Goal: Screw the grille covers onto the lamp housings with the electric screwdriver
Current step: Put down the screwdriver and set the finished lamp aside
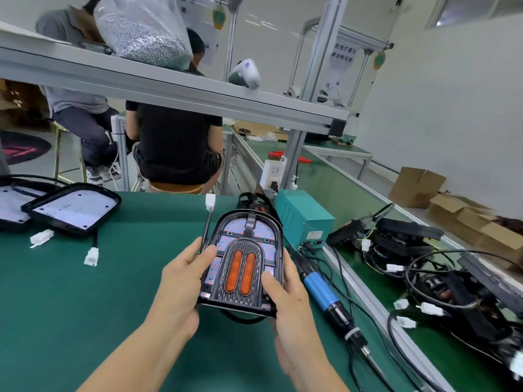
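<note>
Lamp housing (242, 264): held above the green surface (70, 292) with the grille cover (240, 274) seated in it; long axis runs away from the person.
Left hand (181, 281): grips the housing's left edge, thumb curled onto its face.
Right hand (285, 304): grips the right edge, thumb on the face.
Electric screwdriver (322, 292): lies just right of the right hand, untouched, parallel to the housing.
Nearer hand: the right, by my judgement the one to reach for it.

My left hand (181, 274): fingers curled round the left edge of what I hold, thumb on its face.
My right hand (285, 299): gripping the right edge, thumb on top.
My 2 bare forearms: reaching forward, converging.
</note>
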The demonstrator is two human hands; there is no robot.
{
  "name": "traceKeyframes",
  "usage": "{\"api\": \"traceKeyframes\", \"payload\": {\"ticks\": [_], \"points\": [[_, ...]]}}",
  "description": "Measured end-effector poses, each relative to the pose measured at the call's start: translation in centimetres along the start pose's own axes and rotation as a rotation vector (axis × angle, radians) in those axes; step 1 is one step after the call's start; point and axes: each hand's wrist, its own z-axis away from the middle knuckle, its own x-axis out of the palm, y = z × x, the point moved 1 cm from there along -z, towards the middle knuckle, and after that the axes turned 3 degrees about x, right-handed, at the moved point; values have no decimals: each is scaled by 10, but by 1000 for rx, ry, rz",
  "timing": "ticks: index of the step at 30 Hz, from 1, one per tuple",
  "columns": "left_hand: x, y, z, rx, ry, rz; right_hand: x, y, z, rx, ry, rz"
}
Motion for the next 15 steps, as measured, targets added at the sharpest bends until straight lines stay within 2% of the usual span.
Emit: {"api": "traceKeyframes", "payload": {"ticks": [5, 11, 15], "points": [[22, -12, 9, -27, -83, -57, -22, 2, 18, -35, 139, -44], [63, -31, 23, -93, -269, -134, -62, 0, 48, -59, 343, -81], [90, -47, 32, -151, -363, -140, -89, -8, 59, -67, 409, -78]]}}
